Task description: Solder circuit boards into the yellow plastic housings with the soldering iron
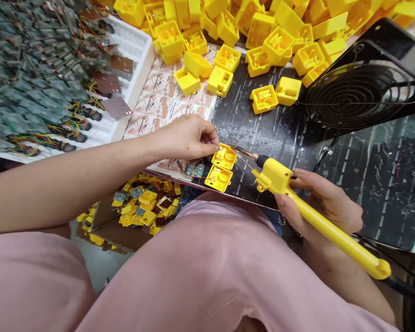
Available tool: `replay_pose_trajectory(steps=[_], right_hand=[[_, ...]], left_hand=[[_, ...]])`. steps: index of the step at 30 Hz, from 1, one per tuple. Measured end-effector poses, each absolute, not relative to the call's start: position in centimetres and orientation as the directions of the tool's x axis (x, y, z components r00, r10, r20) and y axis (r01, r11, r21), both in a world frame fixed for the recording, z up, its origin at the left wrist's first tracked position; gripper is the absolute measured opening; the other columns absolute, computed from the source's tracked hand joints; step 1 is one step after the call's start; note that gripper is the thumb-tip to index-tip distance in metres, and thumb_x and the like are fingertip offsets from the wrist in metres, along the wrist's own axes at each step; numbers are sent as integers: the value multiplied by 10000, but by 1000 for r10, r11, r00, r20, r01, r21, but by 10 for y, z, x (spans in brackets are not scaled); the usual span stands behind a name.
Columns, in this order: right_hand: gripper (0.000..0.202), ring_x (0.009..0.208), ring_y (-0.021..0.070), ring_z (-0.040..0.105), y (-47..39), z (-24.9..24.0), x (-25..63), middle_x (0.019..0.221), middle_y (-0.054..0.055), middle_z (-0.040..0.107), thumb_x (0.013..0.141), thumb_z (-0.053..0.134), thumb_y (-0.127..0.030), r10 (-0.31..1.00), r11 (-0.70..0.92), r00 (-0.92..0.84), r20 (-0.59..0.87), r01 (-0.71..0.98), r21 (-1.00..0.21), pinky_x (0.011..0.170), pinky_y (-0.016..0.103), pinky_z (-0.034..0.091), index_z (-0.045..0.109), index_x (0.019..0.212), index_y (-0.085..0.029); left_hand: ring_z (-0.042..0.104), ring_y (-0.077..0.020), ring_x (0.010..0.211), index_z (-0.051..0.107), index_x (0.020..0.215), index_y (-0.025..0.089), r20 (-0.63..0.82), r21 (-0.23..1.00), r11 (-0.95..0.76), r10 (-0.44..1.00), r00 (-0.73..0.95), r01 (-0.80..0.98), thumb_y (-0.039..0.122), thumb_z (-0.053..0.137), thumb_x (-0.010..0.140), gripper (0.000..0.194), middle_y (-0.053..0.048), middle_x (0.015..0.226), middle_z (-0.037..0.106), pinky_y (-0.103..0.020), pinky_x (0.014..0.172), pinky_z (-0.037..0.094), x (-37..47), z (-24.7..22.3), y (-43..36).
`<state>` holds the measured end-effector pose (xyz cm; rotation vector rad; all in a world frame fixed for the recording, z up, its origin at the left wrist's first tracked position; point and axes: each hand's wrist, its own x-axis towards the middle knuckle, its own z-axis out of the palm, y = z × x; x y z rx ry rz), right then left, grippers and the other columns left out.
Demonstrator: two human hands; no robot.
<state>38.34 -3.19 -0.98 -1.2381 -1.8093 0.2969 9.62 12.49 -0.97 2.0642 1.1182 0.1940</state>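
Note:
My right hand (pixel 332 203) grips a yellow soldering iron (pixel 278 177) with a thin wire feed beside its metal tip. The tip points left, close to the upper of two small yellow housings (pixel 225 157). Beside that housing, my left hand (pixel 193 138) has thumb and forefinger pinched at its upper left edge; what lies between them is too small to make out. The lower yellow housing (pixel 219 178) sits open side up at the bench edge, touching the upper one. A small circuit board (pixel 195 169) with thin wires lies just left of them, partly under my left hand.
Yellow housings (pixel 261 30) are heaped at the back of the black bench mat (pixel 259 127). A black fan (pixel 356 92) stands at right. A white foam tray (pixel 138 60) holds wired circuit boards (pixel 31 69) at left. Below the bench is a cardboard box (pixel 107 216) of yellow parts.

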Motion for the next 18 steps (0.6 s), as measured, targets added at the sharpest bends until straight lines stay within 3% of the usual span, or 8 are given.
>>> replay_pose_trajectory(steps=[4,10,18], right_hand=[[503,799,245,830,-29,-12,381,1060,36,857,911,884,-192,835,499,-110,540,565,-657,675,373,717,733,1374,-315],[269,672,184,784,-20,-7,377,815,0,792,870,935,-183,759,616,-222,612,549,-565,519,252,634,716,1023,-223],[276,674,182,793,-11,4,374,801,-7,802,878,936,-192,723,669,-351,595,572,-476,520,255,629,689,987,-246]], left_hand=[[711,-156,668,743,760,183,-143,644,-410,765,627,646,439,579,834,313,29,644,672,-292,722,568,99,-9,124],[723,-176,714,737,768,194,-115,581,-459,771,626,672,348,597,806,212,33,659,658,-335,815,587,106,-11,124],[736,-196,748,735,758,199,-77,549,-526,742,666,650,353,602,811,210,20,673,671,-327,789,578,104,-11,126]])
